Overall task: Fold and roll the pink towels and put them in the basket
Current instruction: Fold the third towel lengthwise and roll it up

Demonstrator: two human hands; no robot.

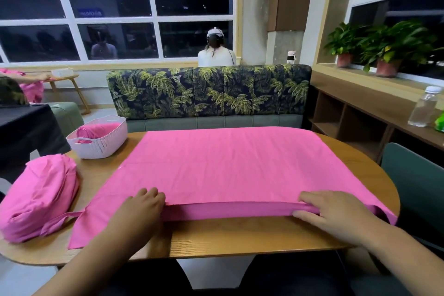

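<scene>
A large pink towel (228,163) lies spread flat across the wooden table (240,235). Its near edge is turned over into a narrow rolled band. My left hand (141,209) grips the left part of that band with curled fingers. My right hand (334,214) pinches the right part, fingers on top and thumb under the fold. A white perforated basket (101,144) stands at the table's back left with a rolled pink towel (93,131) inside. A bundle of pink towels (38,197) sits at the table's left end.
A sofa with a palm-leaf back (209,91) stands behind the table. A teal chair (415,190) is at the right. A clear bottle (422,107) stands on the wooden shelf at the right, with potted plants (384,43) on the sill. A person sits beyond the sofa.
</scene>
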